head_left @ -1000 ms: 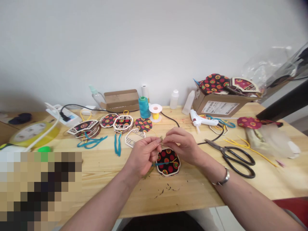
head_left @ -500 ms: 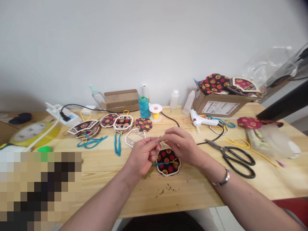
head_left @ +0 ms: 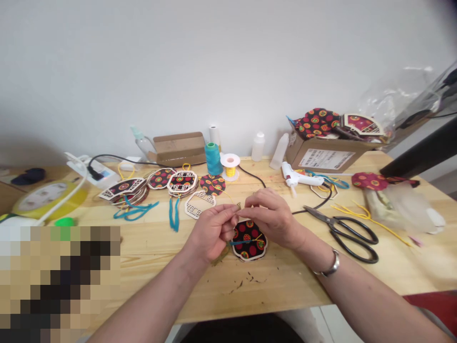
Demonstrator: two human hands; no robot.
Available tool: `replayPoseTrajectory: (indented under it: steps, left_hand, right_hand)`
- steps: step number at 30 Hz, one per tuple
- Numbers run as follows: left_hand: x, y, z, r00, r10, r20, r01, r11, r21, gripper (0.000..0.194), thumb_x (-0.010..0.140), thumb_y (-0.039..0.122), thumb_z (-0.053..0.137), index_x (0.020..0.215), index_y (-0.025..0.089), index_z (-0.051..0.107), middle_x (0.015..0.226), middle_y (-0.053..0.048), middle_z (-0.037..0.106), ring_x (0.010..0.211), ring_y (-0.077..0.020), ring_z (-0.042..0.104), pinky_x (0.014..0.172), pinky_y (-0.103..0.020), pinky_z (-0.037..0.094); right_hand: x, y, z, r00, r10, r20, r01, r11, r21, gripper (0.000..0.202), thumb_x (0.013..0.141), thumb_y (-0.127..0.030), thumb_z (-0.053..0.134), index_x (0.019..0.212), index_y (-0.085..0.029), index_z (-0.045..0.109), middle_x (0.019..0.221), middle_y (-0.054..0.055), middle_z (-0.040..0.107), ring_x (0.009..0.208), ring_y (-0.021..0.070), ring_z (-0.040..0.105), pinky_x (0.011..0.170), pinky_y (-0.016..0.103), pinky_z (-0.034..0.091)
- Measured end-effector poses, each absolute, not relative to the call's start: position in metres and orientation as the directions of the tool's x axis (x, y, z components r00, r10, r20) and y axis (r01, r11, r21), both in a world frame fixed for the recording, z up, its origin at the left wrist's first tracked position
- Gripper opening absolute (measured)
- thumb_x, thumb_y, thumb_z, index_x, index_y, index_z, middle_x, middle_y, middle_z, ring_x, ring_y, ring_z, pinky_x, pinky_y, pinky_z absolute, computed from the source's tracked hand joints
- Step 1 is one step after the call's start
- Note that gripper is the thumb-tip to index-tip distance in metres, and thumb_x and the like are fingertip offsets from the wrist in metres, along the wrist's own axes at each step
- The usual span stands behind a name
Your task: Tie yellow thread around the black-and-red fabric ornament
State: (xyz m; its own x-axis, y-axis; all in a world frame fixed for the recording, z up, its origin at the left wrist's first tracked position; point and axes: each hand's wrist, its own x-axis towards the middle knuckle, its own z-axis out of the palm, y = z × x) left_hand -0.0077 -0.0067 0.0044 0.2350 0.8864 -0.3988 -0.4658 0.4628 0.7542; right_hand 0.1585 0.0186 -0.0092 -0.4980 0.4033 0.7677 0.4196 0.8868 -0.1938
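Observation:
My left hand pinches a small brass-coloured piece between thumb and forefinger; its exact kind is too small to tell. Close beside it, the fingertips of my right hand are pressed together, and whatever they hold is hidden. Below both hands lies a black fabric panel with red and orange round patterns and a pale scalloped wooden rim. A blue cord with a yellow end runs across it. Partly behind my left hand, a dull gold-coloured item rests on the table.
Black-handled scissors and a white glue gun lie to the right. Behind are a teal thread cone, a yellow cord spool and a cardboard box of fabric pieces. Finished-looking ornaments and yellow tape are left.
The brass-coloured piece shows more clearly above my left fingertips. My right fingertips have shifted slightly away from it. The panel and the other things lie as before.

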Motion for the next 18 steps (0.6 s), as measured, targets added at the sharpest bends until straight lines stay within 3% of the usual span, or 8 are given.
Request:
replayPoseTrajectory:
  steps: [6,9,11,13,15,18]
  left_hand:
    - [-0.0072,-0.0077,0.0042,0.203,0.904,-0.376,-0.456,0.427,0.781,0.021,0.060,0.023,0.075,0.064,0.010,0.059,0.046,0.006,0.049,0.034,0.0017,0.025,0.033,-0.012,0.016]
    - [-0.0072,-0.0075,0.0036,0.167,0.924,-0.344,-0.462,0.382,0.801,0.020,0.062,0.023,0.074,0.064,0.011,0.059,0.047,0.005,0.050,0.034,0.0012,0.027,0.033,-0.012,0.017]
    - [-0.0069,-0.0072,0.0034,0.122,0.938,-0.325,-0.460,0.344,0.818,0.019,0.062,0.023,0.074,0.066,0.011,0.060,0.048,0.005,0.052,0.035,0.0007,0.029,0.033,-0.012,0.018]
    - [-0.0060,-0.0072,0.0035,0.073,0.949,-0.307,-0.443,0.306,0.843,0.019,0.062,0.023,0.074,0.070,0.012,0.061,0.049,0.004,0.053,0.036,0.0000,0.031,0.034,-0.012,0.019]
    - [-0.0047,-0.0079,0.0038,0.039,0.961,-0.275,-0.408,0.267,0.873,0.018,0.063,0.024,0.074,0.070,0.012,0.062,0.049,0.004,0.054,0.035,-0.0004,0.032,0.034,-0.013,0.020]
    - [-0.0027,-0.0098,0.0042,0.005,0.976,-0.218,-0.347,0.206,0.915,0.018,0.065,0.025,0.072,0.071,0.013,0.062,0.049,0.004,0.055,0.035,-0.0009,0.033,0.035,-0.014,0.021]
  right_hand:
    - [0.1559,0.0159,-0.0074,-0.453,0.472,0.756,0.443,0.855,-0.268,0.010,0.083,-0.013,0.056,0.085,-0.017,0.065,0.080,0.005,0.065,0.074,0.0143,0.055,0.067,0.030,0.037]
    - [0.1552,0.0130,-0.0036,-0.380,0.663,0.645,0.429,0.744,-0.512,0.016,0.084,-0.030,0.058,0.078,-0.016,0.064,0.075,0.005,0.064,0.070,0.0141,0.055,0.066,0.028,0.039]
    - [0.1544,0.0127,-0.0015,-0.301,0.861,0.411,0.350,0.500,-0.792,0.037,0.088,-0.042,0.048,0.069,-0.014,0.063,0.064,0.004,0.060,0.061,0.0122,0.053,0.059,0.026,0.039]
    - [0.1533,0.0140,-0.0008,-0.288,0.954,0.085,0.201,0.147,-0.969,0.052,0.089,-0.051,0.037,0.063,-0.013,0.061,0.054,0.003,0.055,0.051,0.0100,0.048,0.051,0.023,0.035]
    - [0.1517,0.0157,-0.0016,-0.372,0.916,-0.149,0.046,-0.142,-0.989,0.055,0.085,-0.058,0.040,0.065,-0.011,0.061,0.050,0.001,0.052,0.046,0.0081,0.044,0.045,0.021,0.030]
    - [0.1492,0.0167,-0.0042,-0.528,0.810,-0.255,-0.092,-0.353,-0.931,0.047,0.076,-0.057,0.056,0.075,-0.010,0.063,0.052,-0.001,0.051,0.044,0.0058,0.039,0.041,0.020,0.022]
